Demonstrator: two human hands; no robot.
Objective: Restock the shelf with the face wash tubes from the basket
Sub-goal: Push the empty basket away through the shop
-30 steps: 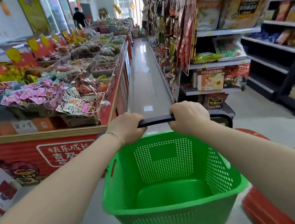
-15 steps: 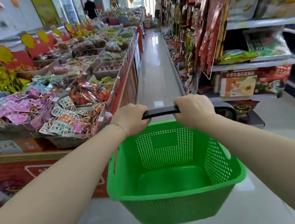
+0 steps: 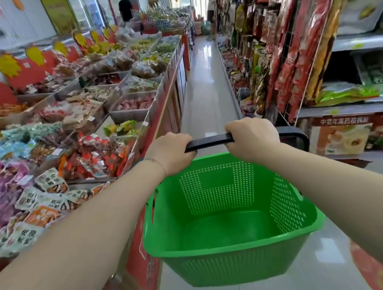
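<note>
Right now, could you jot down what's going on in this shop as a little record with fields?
Place: shop aisle between snack bins on the left and shelves on the right
Left hand: grips the black handle
Right hand: grips the same handle
Basket: green, perforated, nothing visible inside
Face wash tubes: none in view

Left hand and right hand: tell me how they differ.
The left hand wears a thin bracelet; the right hand has none. The left hand is beside the snack bins, the right hand nearer the shelves. Both grip the black handle of the basket, knuckles up.
</note>
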